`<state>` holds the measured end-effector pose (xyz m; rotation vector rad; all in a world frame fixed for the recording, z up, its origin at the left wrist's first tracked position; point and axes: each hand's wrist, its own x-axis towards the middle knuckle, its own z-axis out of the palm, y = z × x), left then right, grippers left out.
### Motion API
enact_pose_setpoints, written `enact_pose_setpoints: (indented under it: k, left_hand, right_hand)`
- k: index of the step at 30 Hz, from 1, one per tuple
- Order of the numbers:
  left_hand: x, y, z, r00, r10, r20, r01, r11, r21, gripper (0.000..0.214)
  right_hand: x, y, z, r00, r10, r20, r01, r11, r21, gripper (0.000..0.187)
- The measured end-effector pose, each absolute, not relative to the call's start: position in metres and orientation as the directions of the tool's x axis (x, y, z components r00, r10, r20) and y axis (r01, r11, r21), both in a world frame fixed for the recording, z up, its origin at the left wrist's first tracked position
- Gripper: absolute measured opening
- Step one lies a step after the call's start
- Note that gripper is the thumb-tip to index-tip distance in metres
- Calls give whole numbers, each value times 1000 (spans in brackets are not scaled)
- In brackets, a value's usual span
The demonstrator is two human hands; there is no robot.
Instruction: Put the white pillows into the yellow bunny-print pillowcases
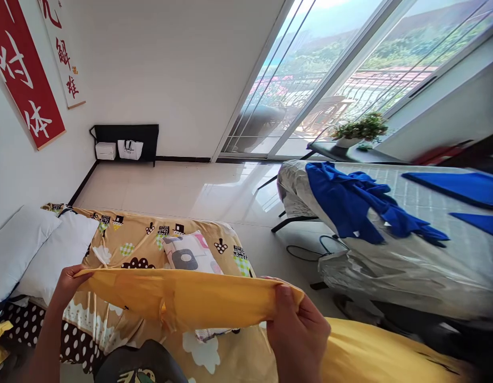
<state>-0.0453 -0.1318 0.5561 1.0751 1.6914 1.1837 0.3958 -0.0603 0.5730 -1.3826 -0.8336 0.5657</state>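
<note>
A yellow cloth [218, 300] is stretched in a band between my two hands, above a bed with a patterned tan cover [206, 356]. At its left end, my left hand [69, 284] pinches a corner. My right hand [296, 330] grips the other end, thumb on top. More yellow fabric [377, 351] spreads at the lower right behind my right hand; I cannot tell whether it is the same piece. Partly hidden behind the cloth is a printed cushion [194, 252].
White pillows [66, 255] lie at the bed's left end. On the right, a plastic-covered mattress [422, 260] carries a crumpled blue garment [350, 197] and a flat blue panel [461, 186]. A black cable [300, 257] loops on the floor. A plant [361, 127] stands near the sliding door.
</note>
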Motion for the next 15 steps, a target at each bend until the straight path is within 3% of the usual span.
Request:
enact_pose_setpoints:
  k: [4,6,9,12,15]
  left_hand:
    - [-53,-137,593,-303,953,-18,301,114,947,32]
    - [-54,-130,594,-338,941,-9,283,111,953,32]
    - [-53,-118,580,-425,902,-79,201,179,963,40]
    - [-55,-117,568,-408,906,-107,211,208,955,43]
    - [-57,-124,565,-430,902,41,315,107,943,39]
  right_hand:
    - [392,-50,573,736,638,226,113,214,-970,50]
    - [389,-42,560,622,746,238,130,202,-971,52]
    - [386,-32,532,389,911,138,135,92,-987,55]
    - [387,-30,514,466,880,95,100,54,-994,59]
    - [386,-33,516,537,835,118,106,72,-992,63]
